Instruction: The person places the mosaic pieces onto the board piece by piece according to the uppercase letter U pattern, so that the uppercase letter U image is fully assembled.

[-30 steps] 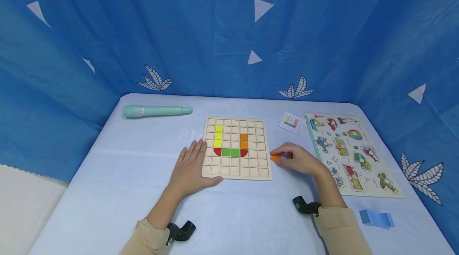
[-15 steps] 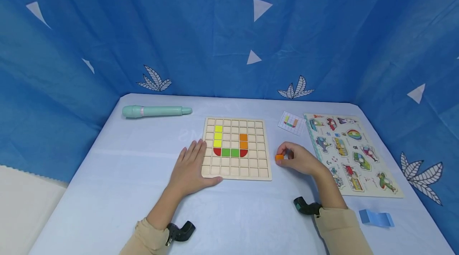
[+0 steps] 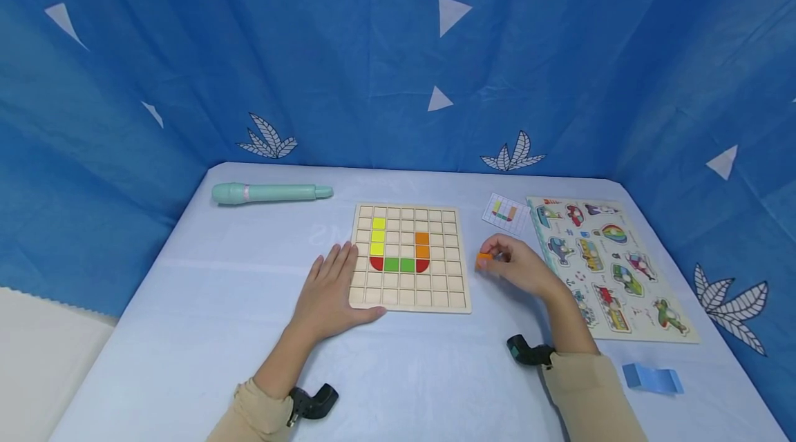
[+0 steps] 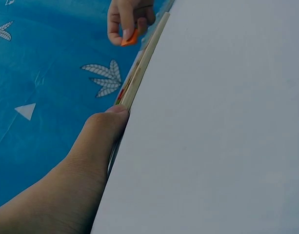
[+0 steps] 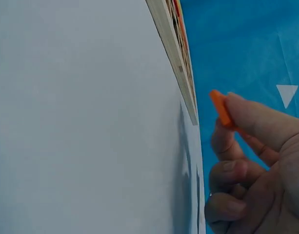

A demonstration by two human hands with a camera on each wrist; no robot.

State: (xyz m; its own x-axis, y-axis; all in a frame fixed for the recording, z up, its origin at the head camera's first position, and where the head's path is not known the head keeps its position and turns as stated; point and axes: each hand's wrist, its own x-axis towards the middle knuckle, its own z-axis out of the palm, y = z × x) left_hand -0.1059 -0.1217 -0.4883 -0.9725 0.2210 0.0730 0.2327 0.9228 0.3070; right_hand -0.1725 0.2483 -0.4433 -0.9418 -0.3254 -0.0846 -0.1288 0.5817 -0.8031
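Between thumb and fingertips my right hand point(image 3: 519, 266) pinches an orange square tile point(image 5: 221, 109), held in the air just right of the wooden grid board point(image 3: 415, 298). My left hand point(image 3: 325, 297) lies with straight fingers spread at the board's left edge, its thumb along the near edge. On the board, yellow tiles point(image 3: 378, 236) form a column at the left and orange tiles point(image 3: 423, 244) a shorter one at the right. Green tiles point(image 3: 400, 264) join them along the bottom, with a rounded red tile point(image 3: 376, 263) at one corner and another red tile point(image 3: 423, 265) opposite.
A small pattern card point(image 3: 506, 213) with a similar coloured figure lies beyond my right hand. The picture puzzle board point(image 3: 593, 276) is at the right, with a curved blue piece point(image 3: 653, 379) nearer me. A mint-green microphone-shaped object point(image 3: 273, 193) lies at the back left.
My right hand has drawn the orange tile slightly right from the board's edge, turned it, and moved it a little farther from me. The left hand and the tiles on the board have stayed put.
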